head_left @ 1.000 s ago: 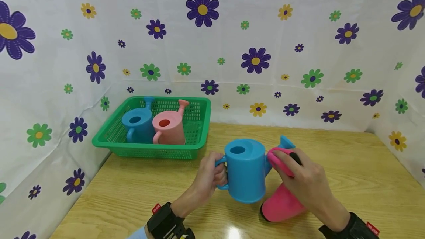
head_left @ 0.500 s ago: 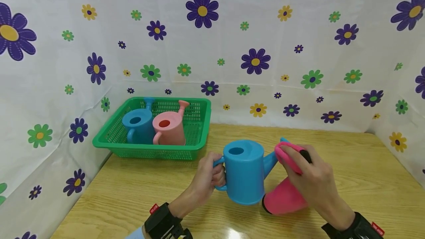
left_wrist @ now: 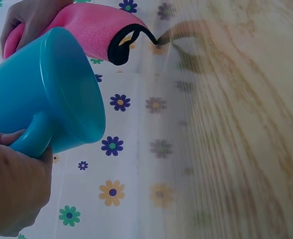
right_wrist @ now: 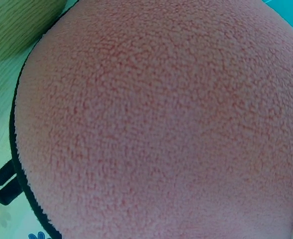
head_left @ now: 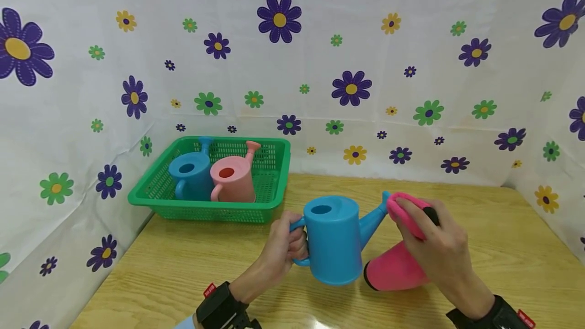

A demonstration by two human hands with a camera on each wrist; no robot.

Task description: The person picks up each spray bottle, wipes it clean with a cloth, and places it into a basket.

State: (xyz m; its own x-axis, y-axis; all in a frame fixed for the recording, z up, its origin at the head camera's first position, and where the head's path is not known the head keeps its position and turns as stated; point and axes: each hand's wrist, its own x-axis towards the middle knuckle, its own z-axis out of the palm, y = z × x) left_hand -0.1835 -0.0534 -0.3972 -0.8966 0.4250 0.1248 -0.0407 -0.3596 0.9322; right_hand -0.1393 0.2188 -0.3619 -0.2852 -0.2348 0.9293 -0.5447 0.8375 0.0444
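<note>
A bright blue watering can (head_left: 332, 240) is held upright above the table, its spout pointing right. My left hand (head_left: 284, 245) grips it by the handle, fingers curled round; the left wrist view shows the base of the can too. At the spout's end, my right hand (head_left: 441, 253) pinches a fluffy pink cloth (head_left: 396, 269) with black edging. Its upper fold covers most of the spout's rose, and the rest hangs down toward the table. In the right wrist view the cloth (right_wrist: 161, 124) fills nearly everything and hides the fingers.
A green plastic basket (head_left: 205, 203) stands at the back left of the wooden table (head_left: 205, 258). Inside it are a darker blue watering can (head_left: 194, 187) and a pink watering can (head_left: 238, 187). Flower-printed white sheeting (head_left: 311, 55) encloses the back and sides.
My right hand has slid the cloth outward along the spout, up and right to its tip, baring the spout's lower part. The can has shifted slightly left in my left hand.
</note>
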